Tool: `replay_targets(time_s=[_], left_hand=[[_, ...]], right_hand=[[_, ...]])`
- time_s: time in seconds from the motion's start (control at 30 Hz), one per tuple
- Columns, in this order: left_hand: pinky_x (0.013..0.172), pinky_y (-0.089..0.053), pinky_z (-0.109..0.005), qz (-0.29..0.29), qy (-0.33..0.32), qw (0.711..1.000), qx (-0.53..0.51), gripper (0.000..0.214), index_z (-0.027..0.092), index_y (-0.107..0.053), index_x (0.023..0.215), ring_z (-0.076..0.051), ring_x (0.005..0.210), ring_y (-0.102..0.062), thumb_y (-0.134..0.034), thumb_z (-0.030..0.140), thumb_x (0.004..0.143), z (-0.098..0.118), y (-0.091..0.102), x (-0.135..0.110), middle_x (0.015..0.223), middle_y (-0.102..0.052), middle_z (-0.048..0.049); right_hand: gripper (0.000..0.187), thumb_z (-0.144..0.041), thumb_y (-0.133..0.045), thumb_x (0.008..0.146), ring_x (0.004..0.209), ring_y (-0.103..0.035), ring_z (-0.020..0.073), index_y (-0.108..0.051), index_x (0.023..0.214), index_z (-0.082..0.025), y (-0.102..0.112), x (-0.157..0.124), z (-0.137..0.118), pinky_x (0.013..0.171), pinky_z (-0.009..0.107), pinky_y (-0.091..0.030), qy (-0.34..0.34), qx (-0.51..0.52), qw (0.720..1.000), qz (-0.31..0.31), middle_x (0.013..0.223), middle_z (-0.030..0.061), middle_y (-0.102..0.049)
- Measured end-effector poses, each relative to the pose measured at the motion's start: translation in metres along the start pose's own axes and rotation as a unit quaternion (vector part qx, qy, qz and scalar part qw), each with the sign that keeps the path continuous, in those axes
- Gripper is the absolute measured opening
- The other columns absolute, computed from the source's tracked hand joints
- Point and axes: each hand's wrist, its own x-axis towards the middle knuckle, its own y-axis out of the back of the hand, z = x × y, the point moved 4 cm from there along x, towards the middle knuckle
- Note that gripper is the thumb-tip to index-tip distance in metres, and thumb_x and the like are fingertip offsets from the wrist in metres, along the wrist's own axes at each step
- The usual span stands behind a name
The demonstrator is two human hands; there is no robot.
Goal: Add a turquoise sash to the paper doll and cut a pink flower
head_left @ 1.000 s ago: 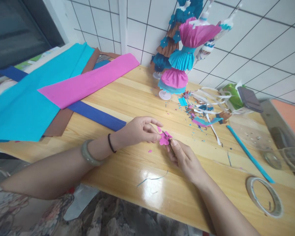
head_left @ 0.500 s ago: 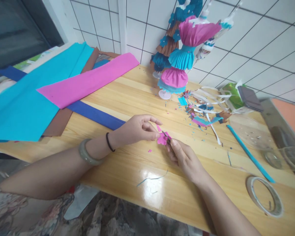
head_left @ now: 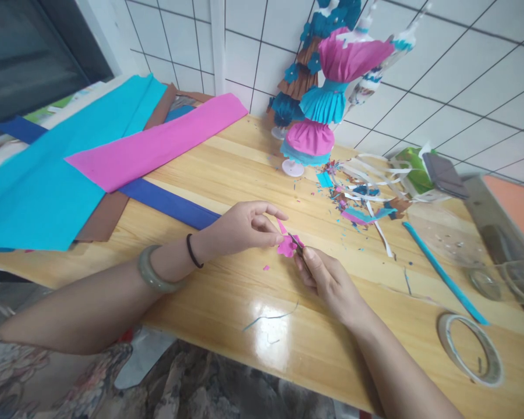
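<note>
Between thumb and fingers, my left hand point(head_left: 248, 230) pinches a small pink paper flower point(head_left: 286, 247) with a scalloped edge. My right hand point(head_left: 325, 279) is closed around small scissors point(head_left: 297, 245), whose dark blades lie at the flower's right side. A narrow pink sliver point(head_left: 281, 226) sticks up by my left fingertips. Just below the flower, a tiny pink scrap point(head_left: 266, 267) rests on the wooden table point(head_left: 201, 308). The scissors' handles are mostly hidden in my right hand.
Turquoise paper point(head_left: 70, 169), a pink strip point(head_left: 166, 139) and a blue strip point(head_left: 170, 203) lie left. Paper-dressed figures point(head_left: 314, 105) stand at the back near scraps and white ribbons point(head_left: 371, 174). A tape roll point(head_left: 445, 337) and turquoise stick point(head_left: 445, 273) lie right.
The pink flower has shifted very slightly left, along with my left fingers. My right hand and the scissors stay almost where they were.
</note>
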Motion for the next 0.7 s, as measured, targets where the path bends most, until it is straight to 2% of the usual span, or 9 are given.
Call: replay_targets(time_s=[0.7], left_hand=[[0.064,-0.046,-0.021,0.02,-0.02,1.0,0.006,0.041,0.012,-0.053,0.109,-0.01,0.067,-0.06,-0.064,0.016,0.07,0.0038,0.0018,0.0001,0.076,-0.067,-0.0031]], right_hand=[[0.041,-0.049,-0.027,0.093,0.049,-0.031,0.0094,-0.042,0.068,-0.019,0.0001,-0.0004,0.0018,0.048,0.023,-0.027,-0.002,-0.008,1.0,-0.006,0.055,-0.0054,-0.033]])
